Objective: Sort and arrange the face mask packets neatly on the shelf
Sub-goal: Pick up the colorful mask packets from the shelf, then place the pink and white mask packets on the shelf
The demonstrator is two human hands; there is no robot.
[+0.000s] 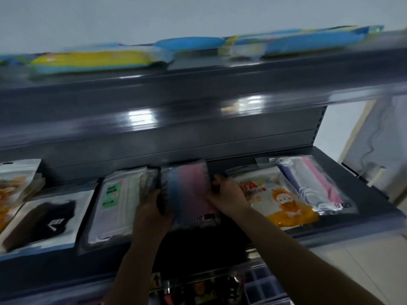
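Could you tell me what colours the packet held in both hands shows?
Blue fading to pink, seen in the head view: packet.

We find the middle shelf crowded along its front: the black-mask packet, the green-label packet, the cartoon packet and the pink-and-purple packet lie close together. Our 2 hands fill the central gap, holding a blue-pink packet. Bare shelf shows behind the packets. The upper shelf overhangs, limiting access from above.
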